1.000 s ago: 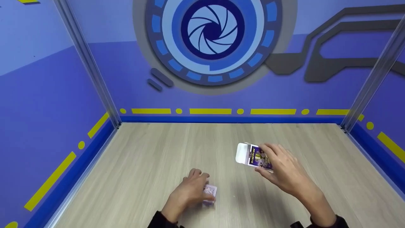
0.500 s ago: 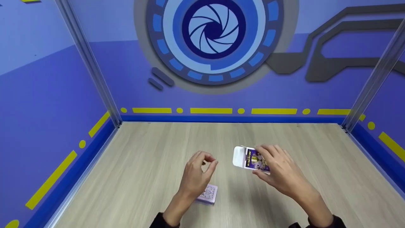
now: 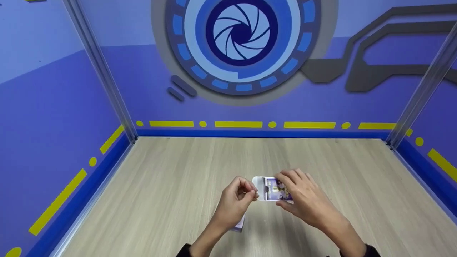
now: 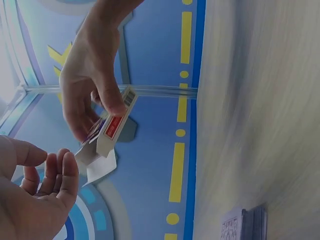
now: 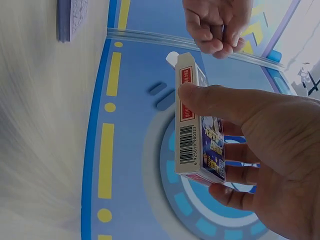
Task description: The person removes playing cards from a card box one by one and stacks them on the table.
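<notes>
My right hand [image 3: 305,200] grips a small card box [image 3: 273,189] above the table, thumb on one narrow side and fingers on the other. Its white end flap [image 3: 259,182] stands open and faces left. Beside that flap is my left hand [image 3: 232,203], thumb and fingers loosely curled with nothing visible between them. Whether its fingertips touch the flap I cannot tell. A barcode and a red label show on the box [image 5: 186,120] in the right wrist view. Below my left wrist a lilac patterned deck of cards [image 3: 239,226] lies on the table, mostly hidden.
The wooden table [image 3: 171,171] spreads out around the hands. A blue printed back wall [image 3: 228,114] with yellow dashes closes off the far side, and side walls stand left and right, joined by metal corner posts [image 3: 103,71].
My left hand has left the deck, rising and moving right to the box's open end. My right hand has brought the box left and nearer. The deck stays on the table.
</notes>
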`<action>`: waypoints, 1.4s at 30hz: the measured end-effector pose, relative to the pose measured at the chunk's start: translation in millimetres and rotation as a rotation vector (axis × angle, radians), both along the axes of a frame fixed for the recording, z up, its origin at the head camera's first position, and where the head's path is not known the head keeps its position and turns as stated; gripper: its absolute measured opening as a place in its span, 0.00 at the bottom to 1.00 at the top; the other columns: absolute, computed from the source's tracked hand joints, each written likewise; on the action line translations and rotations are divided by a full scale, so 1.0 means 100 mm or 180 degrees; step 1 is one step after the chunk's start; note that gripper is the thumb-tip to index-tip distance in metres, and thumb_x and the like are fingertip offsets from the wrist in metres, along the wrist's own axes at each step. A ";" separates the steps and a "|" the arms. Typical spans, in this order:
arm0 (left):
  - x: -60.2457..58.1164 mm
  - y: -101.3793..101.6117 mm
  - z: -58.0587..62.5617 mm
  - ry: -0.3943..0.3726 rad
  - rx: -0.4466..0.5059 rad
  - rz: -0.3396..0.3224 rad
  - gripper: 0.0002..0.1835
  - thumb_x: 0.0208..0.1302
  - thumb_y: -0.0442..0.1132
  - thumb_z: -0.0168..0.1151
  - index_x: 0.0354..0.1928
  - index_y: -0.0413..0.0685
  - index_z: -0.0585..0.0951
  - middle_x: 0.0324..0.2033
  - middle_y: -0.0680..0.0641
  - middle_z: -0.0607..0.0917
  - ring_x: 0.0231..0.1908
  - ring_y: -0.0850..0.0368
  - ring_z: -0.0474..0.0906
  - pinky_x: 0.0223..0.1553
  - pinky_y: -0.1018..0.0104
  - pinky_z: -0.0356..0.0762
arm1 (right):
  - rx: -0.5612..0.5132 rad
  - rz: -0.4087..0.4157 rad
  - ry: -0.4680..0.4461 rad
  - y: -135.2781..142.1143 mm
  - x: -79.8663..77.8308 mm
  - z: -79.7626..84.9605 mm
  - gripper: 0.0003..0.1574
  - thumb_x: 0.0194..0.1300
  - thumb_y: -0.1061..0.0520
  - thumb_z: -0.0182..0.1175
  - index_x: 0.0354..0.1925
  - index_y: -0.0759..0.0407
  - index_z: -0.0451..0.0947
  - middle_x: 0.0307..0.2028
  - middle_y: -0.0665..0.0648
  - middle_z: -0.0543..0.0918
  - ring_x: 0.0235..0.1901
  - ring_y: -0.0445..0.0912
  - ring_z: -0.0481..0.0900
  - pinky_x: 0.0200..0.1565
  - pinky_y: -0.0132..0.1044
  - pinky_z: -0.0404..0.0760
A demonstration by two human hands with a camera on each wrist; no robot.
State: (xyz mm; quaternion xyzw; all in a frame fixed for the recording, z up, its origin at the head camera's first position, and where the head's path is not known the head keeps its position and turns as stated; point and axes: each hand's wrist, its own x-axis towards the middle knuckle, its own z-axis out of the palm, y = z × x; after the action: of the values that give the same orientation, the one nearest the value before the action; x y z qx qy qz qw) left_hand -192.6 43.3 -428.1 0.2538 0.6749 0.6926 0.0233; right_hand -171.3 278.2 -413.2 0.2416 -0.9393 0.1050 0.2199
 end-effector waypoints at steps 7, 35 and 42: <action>-0.03 0.04 -0.08 -0.0001 -0.0225 0.0146 0.06 0.70 0.24 0.58 0.40 0.39 0.73 0.41 0.46 0.79 0.42 0.55 0.80 0.44 0.66 0.83 | 0.0014 0.0085 -0.0024 -0.06 0.03 -0.01 0.48 0.47 0.48 0.84 0.63 0.58 0.76 0.56 0.54 0.79 0.54 0.50 0.75 0.55 0.51 0.79; -0.11 0.05 -0.20 -0.0218 -0.0292 0.0319 0.13 0.65 0.27 0.68 0.42 0.41 0.72 0.38 0.47 0.78 0.38 0.58 0.76 0.40 0.71 0.79 | -0.0078 0.0362 0.0103 -0.14 0.04 -0.03 0.46 0.48 0.47 0.83 0.62 0.55 0.77 0.55 0.52 0.79 0.52 0.46 0.76 0.53 0.48 0.81; -0.10 0.03 -0.16 -0.0089 -0.0277 0.0312 0.11 0.68 0.27 0.65 0.47 0.38 0.73 0.43 0.45 0.79 0.42 0.56 0.79 0.44 0.69 0.81 | -0.0051 0.0225 0.0016 -0.11 0.05 -0.02 0.47 0.49 0.45 0.83 0.64 0.56 0.76 0.56 0.53 0.79 0.53 0.47 0.76 0.53 0.49 0.80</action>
State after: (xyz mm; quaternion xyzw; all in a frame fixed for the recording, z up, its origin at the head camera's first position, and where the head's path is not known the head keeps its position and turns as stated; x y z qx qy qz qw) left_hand -202.7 46.1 -444.3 0.2094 0.7155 0.6664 0.0098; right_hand -166.8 267.3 -415.2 0.2731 -0.9287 0.1197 0.2204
